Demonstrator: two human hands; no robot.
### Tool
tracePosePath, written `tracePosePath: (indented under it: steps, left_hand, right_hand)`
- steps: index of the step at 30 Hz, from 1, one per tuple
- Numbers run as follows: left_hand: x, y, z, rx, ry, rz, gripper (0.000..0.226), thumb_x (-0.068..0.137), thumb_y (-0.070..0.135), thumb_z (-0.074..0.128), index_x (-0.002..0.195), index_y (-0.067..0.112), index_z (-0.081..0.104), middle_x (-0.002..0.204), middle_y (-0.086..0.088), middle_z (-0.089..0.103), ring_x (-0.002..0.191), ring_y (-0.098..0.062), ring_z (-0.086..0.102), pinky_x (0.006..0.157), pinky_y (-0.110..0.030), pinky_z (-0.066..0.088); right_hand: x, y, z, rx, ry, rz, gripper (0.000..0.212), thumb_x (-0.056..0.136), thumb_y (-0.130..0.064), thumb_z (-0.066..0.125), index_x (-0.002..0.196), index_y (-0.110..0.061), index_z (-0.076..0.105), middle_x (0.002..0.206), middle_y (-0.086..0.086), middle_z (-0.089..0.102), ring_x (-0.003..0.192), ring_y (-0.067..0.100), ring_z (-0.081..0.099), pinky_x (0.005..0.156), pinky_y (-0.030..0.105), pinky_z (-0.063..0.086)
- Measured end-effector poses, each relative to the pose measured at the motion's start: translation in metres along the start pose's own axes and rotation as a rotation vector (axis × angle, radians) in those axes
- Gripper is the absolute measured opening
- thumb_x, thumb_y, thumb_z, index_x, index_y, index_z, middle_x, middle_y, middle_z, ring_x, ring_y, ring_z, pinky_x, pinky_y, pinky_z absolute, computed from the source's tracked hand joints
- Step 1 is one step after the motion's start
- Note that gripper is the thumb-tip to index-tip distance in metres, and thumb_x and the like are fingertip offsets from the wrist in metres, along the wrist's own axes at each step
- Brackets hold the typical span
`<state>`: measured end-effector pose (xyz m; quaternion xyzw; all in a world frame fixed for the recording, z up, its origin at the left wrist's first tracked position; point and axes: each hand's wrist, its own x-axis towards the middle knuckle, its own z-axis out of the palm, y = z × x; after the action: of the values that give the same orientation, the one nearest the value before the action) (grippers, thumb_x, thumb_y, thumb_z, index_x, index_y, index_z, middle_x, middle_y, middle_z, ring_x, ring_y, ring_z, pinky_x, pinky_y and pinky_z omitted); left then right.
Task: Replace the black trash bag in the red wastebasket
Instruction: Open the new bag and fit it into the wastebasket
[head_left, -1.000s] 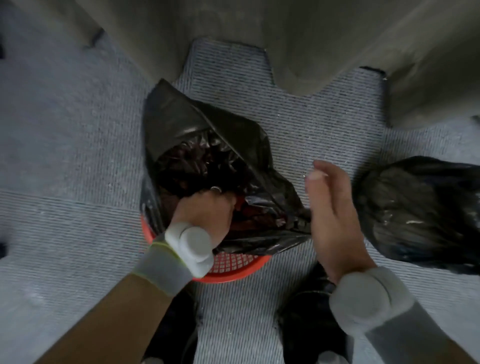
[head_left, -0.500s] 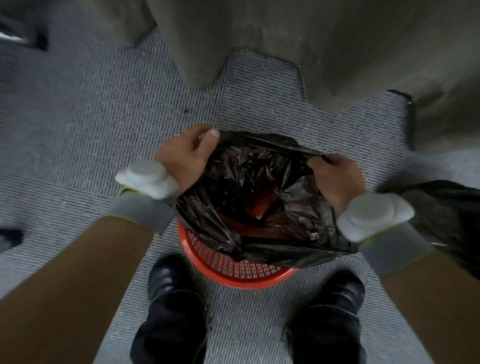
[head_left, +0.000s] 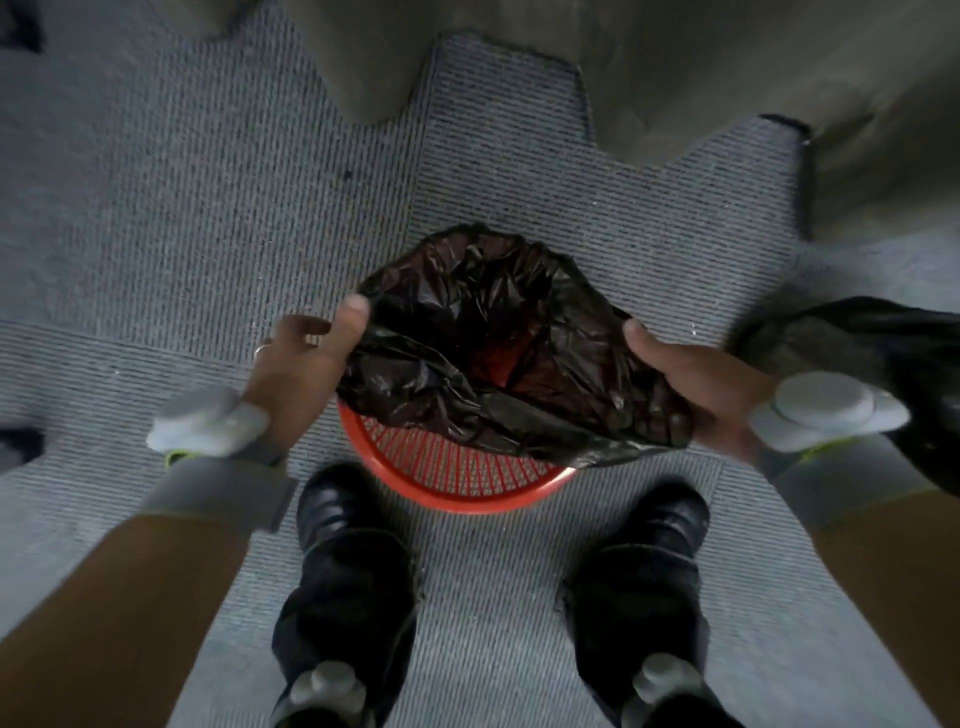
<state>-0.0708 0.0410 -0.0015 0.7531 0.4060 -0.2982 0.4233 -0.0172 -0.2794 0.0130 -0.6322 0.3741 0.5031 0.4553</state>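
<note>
The red wastebasket stands on the carpet just ahead of my shoes, its slatted near rim showing. A black trash bag is spread open over its mouth, with red visible through the bag's middle. My left hand pinches the bag's left edge between thumb and fingers. On the other side my right hand holds the right edge, thumb on top. Between the two hands the opening is stretched wide. The bag's near edge hangs inside the near rim.
A second black bag, full and bunched, lies on the grey carpet at the right behind my right wrist. A grey wall base with angled corners runs across the top. My black shoes stand close to the basket.
One second ago my left hand was pushed into the bag and my right hand hovered free. Both hands then took the bag's edges and have pulled them wider apart over the basket.
</note>
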Motion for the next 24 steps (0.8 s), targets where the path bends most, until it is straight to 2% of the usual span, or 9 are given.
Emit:
tracePosePath:
  steps: [2,4,6,8,12,15,17,21,24]
  left_hand:
    - [-0.01,0.002,0.011,0.019,0.119,-0.023,0.098,0.046,0.091,0.049,0.11,0.017,0.052,0.119,-0.015,0.059,0.107,-0.034,0.059,0.093,-0.051,0.049]
    - [-0.013,0.004,0.02,0.072,0.173,-0.017,0.094,0.047,0.083,0.058,0.104,0.009,0.057,0.108,-0.017,0.066,0.096,-0.035,0.064,0.086,-0.049,0.053]
    - [-0.013,-0.004,0.021,0.094,0.17,-0.041,0.074,0.051,0.066,0.064,0.097,0.007,0.062,0.094,-0.019,0.07,0.087,-0.037,0.067,0.078,-0.048,0.055]
    - [-0.015,-0.017,0.018,0.081,0.151,-0.083,0.058,0.055,0.049,0.067,0.096,0.009,0.061,0.09,-0.021,0.071,0.082,-0.037,0.068,0.075,-0.05,0.056]
    - [-0.041,-0.036,0.011,0.043,0.164,-0.019,0.04,0.073,0.011,0.067,0.111,0.015,0.055,0.092,-0.009,0.067,0.091,-0.031,0.064,0.086,-0.048,0.052]
    - [-0.051,-0.055,0.008,-0.082,0.2,-0.027,0.045,0.069,0.003,0.067,0.112,0.013,0.059,0.094,-0.01,0.066,0.095,-0.03,0.065,0.09,-0.05,0.051]
    - [-0.051,-0.068,0.009,-0.182,0.126,-0.098,0.043,0.065,0.0,0.064,0.106,0.014,0.061,0.096,-0.013,0.064,0.092,-0.026,0.062,0.091,-0.049,0.052]
    - [-0.05,-0.085,0.022,-0.608,-0.035,-0.183,0.045,0.06,-0.018,0.042,0.099,-0.002,0.056,0.078,-0.016,0.055,0.065,-0.026,0.052,0.048,-0.021,0.044]
    - [-0.044,-0.1,0.038,-0.713,-0.102,-0.24,0.045,0.069,-0.027,0.03,0.09,0.001,0.059,0.067,-0.008,0.072,0.06,-0.02,0.068,0.048,-0.021,0.054]
  right_hand:
    - [-0.015,0.003,0.004,-0.065,-0.002,-0.028,0.082,0.053,-0.07,0.071,0.107,-0.009,0.07,0.107,0.012,0.074,0.099,0.029,0.07,0.089,0.043,0.054]
    - [-0.028,0.01,0.009,-0.096,-0.012,-0.03,0.053,0.071,-0.052,0.068,0.109,-0.014,0.067,0.112,0.007,0.072,0.104,0.024,0.067,0.08,0.034,0.055]
    - [-0.039,0.021,0.016,-0.143,-0.021,0.009,0.025,0.08,-0.03,0.069,0.103,-0.022,0.066,0.115,0.004,0.068,0.106,0.02,0.063,0.075,0.03,0.054]
    - [-0.046,0.034,0.023,-0.152,-0.011,0.055,0.014,0.08,-0.018,0.069,0.091,-0.024,0.064,0.111,0.004,0.067,0.097,0.017,0.062,0.064,0.026,0.052]
    - [-0.059,0.05,0.036,0.042,-0.027,0.072,0.024,0.081,0.004,0.06,0.09,-0.018,0.064,0.106,0.006,0.067,0.084,0.011,0.062,0.063,0.023,0.051]
    - [-0.062,0.066,0.04,0.116,-0.023,0.02,0.036,0.081,0.01,0.058,0.116,0.001,0.058,0.124,0.023,0.061,0.096,0.022,0.062,0.069,0.023,0.057]
    - [-0.061,0.075,0.045,0.165,-0.023,-0.035,0.032,0.082,0.014,0.054,0.113,0.004,0.058,0.127,0.026,0.058,0.105,0.025,0.058,0.081,0.026,0.055]
    - [-0.047,0.094,0.057,0.271,-0.06,-0.028,0.033,0.08,0.018,0.051,0.1,-0.006,0.064,0.112,0.015,0.067,0.108,0.026,0.061,0.098,0.038,0.045]
    - [-0.028,0.108,0.059,0.22,0.031,0.012,0.032,0.078,0.02,0.052,0.098,-0.003,0.063,0.103,0.015,0.068,0.098,0.026,0.063,0.092,0.037,0.048]
